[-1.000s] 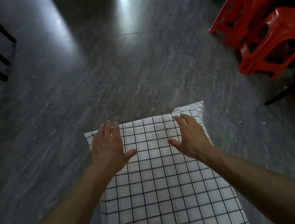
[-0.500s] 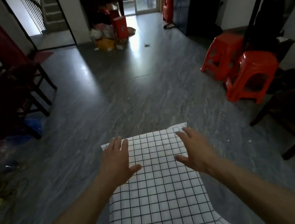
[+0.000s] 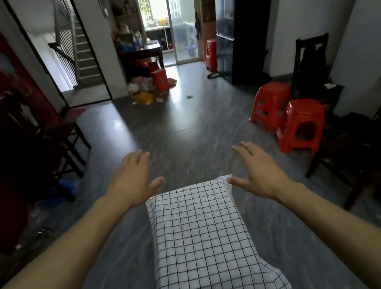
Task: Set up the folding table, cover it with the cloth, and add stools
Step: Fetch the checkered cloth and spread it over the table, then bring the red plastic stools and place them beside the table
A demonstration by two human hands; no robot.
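Below both outstretched arms, the checked cloth (image 3: 202, 235) drapes over the table; left hand (image 3: 132, 180) and right hand (image 3: 259, 171) hover flat-fingered, holding nothing. Two red stools (image 3: 288, 116) stand rightward.

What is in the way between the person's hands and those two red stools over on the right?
Nothing visible. Only bare floor lies between the right hand and the nearer red stool, or the farther red stool behind it. A dark chair stands beside the nearer one, off that path.
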